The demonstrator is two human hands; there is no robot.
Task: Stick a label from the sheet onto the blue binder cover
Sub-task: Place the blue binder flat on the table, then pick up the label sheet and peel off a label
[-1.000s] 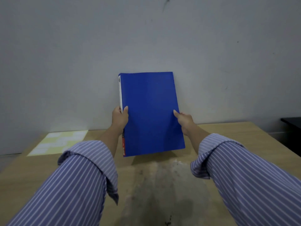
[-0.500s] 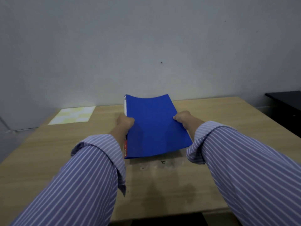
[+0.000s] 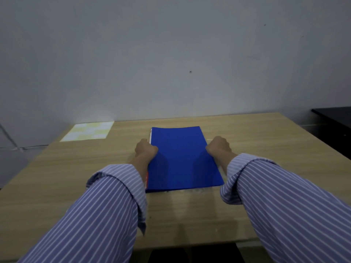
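Flat, smooth blue binder (image 3: 182,158) on wood-grain table (image 3: 266,145)

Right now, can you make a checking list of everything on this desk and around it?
Surface: wooden table, light grain, pale worn patch near the front edge.
Job's things: blue binder lying flat, cover up; label sheet flat at the far left corner, apart from the binder.
Clutter: nothing seen.
Hands: left hand grips the binder's spine edge; right hand grips its opposite edge.
Cables: thin line at far left, too unclear to name.
Surroundings: plain grey wall; dark furniture on the right.
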